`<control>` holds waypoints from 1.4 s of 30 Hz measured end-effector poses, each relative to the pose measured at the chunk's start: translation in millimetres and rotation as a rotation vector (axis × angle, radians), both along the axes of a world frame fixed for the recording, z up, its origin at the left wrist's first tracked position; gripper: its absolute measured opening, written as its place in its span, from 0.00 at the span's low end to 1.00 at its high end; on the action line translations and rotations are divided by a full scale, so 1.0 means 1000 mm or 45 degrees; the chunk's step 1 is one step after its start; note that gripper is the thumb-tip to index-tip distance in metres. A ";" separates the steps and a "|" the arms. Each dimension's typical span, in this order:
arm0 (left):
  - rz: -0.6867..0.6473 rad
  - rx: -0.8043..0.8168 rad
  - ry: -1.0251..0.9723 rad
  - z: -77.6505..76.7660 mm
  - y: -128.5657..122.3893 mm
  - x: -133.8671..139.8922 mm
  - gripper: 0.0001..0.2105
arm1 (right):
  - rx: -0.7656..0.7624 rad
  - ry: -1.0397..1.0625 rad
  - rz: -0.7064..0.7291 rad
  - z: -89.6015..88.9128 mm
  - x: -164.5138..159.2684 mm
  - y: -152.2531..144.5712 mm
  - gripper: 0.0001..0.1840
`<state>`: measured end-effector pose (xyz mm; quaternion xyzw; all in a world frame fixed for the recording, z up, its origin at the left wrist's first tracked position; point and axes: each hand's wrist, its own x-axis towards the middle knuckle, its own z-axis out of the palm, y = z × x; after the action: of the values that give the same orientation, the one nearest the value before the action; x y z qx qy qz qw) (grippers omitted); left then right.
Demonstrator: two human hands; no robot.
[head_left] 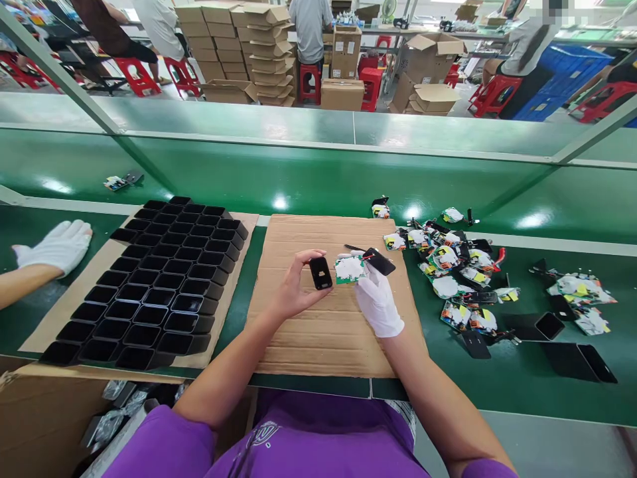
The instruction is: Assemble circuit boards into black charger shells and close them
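Observation:
My bare left hand (297,291) grips a small black plastic cover (320,273) with cutouts by its edges, above the cardboard sheet (298,352). In my right hand (379,302), which wears a white glove, is a green circuit board (350,269) coated with white glue. A black rectangular end plate (379,261) sits by the board at the same fingers, with a wire between them. The cover and the board are close together but apart. Part of the board is hidden by my gloved fingers.
Rows of black open cases (166,279) stand left on cardboard. Glue-coated circuit boards (445,259) are heaped right, near black cases (550,325). A co-worker's gloved hand (57,249) rests far left. A metal frame post (64,73) rises there. One board assembly (122,180) lies beyond.

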<state>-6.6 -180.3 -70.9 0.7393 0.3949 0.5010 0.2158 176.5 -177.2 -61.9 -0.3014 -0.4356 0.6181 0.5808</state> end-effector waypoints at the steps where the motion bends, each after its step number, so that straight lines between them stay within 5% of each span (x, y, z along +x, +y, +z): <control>1: 0.047 -0.003 0.032 0.000 0.000 0.000 0.26 | -0.012 0.007 0.004 0.001 0.000 -0.001 0.31; 8: 0.279 -0.123 0.064 -0.006 -0.002 0.001 0.25 | -0.124 0.079 0.123 0.006 -0.005 -0.008 0.32; 16: 0.025 -0.057 -0.063 -0.009 -0.001 0.006 0.21 | -0.152 0.100 0.004 0.007 -0.007 -0.009 0.29; 25: 0.041 -0.183 0.022 0.002 -0.007 0.005 0.17 | -0.136 0.074 -0.083 0.008 -0.004 -0.006 0.31; 35: 0.078 -0.064 0.162 -0.004 -0.005 0.007 0.26 | 0.047 -0.232 -0.067 0.001 -0.005 -0.015 0.34; 42: 0.034 0.029 0.143 0.001 -0.007 0.011 0.26 | 0.396 -0.607 -0.229 0.006 -0.006 -0.027 0.30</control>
<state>4.4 -187.6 -69.9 0.7634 0.4104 0.4659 0.1781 170.4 -204.1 -55.9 -0.3831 -0.6207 0.4017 0.5538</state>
